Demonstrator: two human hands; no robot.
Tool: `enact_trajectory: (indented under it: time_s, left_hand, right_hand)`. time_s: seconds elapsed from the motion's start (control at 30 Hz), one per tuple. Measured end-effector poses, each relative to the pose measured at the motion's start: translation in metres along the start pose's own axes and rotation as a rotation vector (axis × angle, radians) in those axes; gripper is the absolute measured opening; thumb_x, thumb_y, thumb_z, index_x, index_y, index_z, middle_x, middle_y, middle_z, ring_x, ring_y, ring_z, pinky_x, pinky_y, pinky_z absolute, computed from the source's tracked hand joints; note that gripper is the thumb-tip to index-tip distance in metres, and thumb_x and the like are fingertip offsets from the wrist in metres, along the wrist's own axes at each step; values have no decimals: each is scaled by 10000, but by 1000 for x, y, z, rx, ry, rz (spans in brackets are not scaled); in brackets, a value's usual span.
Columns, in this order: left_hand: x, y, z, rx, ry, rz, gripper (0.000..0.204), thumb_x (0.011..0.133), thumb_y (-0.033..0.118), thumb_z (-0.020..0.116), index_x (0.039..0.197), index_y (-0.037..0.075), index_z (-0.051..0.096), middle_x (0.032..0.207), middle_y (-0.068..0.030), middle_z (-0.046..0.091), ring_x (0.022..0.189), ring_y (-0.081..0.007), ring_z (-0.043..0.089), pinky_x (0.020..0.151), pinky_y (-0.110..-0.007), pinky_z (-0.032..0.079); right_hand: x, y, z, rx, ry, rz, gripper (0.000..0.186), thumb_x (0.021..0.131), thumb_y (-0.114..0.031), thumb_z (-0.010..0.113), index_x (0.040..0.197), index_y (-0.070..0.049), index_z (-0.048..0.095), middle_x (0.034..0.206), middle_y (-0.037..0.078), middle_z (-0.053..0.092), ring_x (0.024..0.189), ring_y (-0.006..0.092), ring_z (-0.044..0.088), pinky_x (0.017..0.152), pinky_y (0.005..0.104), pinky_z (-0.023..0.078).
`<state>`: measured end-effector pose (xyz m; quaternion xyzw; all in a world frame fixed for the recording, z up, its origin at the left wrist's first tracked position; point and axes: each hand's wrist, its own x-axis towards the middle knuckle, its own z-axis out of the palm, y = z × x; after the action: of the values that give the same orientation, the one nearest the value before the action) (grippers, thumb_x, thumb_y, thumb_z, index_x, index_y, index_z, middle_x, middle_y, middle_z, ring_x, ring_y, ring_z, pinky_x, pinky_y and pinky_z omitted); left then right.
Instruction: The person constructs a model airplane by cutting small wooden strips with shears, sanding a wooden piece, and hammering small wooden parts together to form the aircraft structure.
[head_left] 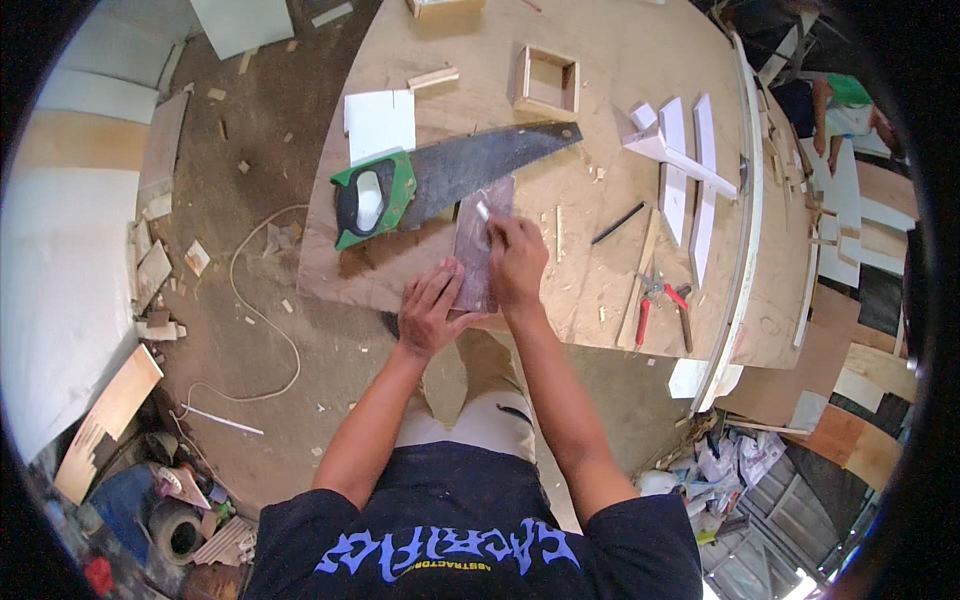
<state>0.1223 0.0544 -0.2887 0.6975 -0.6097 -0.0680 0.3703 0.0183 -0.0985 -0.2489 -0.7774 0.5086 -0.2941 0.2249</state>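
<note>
My left hand [428,305] rests with extended fingers on the lower left edge of a dark brownish sanded-looking board [470,275] at the workbench's near edge. My right hand [515,255] is closed on a small white piece [483,210], held against the board's upper part. Just above, a handsaw with a green-and-black handle [400,175] lies across the bench, over a white sheet [378,120]. Right of my hands are a black stick [617,222], thin wood slivers [560,232] and red-handled pliers [678,290].
The bench [620,70] carries a small wooden box [545,78] and white-painted wooden strips [705,200]. At far right, another person [840,110] works beside stacked panels [860,230]. A cord [290,380] and scraps lie on the floor at left.
</note>
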Motion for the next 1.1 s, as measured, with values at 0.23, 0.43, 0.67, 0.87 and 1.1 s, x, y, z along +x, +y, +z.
enact_trajectory:
  time_s: [0.23,0.43,0.67,0.87,1.1]
  left_hand:
    - [8,2,-20,-159,-109,-88,869,696,430,914,1423,61,613,1529,-113,548,1359,-306,553,1098,-462,428]
    - [16,36,-65,-376,-124,-238,561,870,272,822,1363,55,663,1388,-144,652,1268,-324,622,1079,-436,478]
    - [64,140,-165,-961,-239,-366,309,1017,182,681,1268,2,697,1194,-114,728,1043,-189,709,941,-325,543]
    - [89,185,-185,-1151,-206,-421,284,1034,67,646,1301,-30,654,1049,-80,725,1046,-151,700,887,-263,562]
    - [81,198,-178,-1102,-306,-522,252,985,83,732,1209,-32,721,1017,-83,757,871,-130,721,721,-260,593]
  right_hand:
    - [-16,-15,-23,158,67,294,278,938,-119,738,1192,-11,698,1022,131,726,952,261,710,843,358,548]
    - [-59,-49,-95,851,20,648,407,929,-47,778,1300,30,630,1084,64,693,969,145,696,809,266,555]
    - [-60,-139,-184,1582,-66,692,454,986,-35,694,1418,-15,556,1217,93,703,1041,169,697,859,292,586]
    - [-65,-156,-209,1697,17,597,545,1000,-7,653,1506,-41,454,1252,112,690,1140,223,691,948,383,612]
    - [-85,-145,-220,1374,204,511,524,987,14,666,1472,-20,473,1245,141,693,1093,241,714,875,365,650]
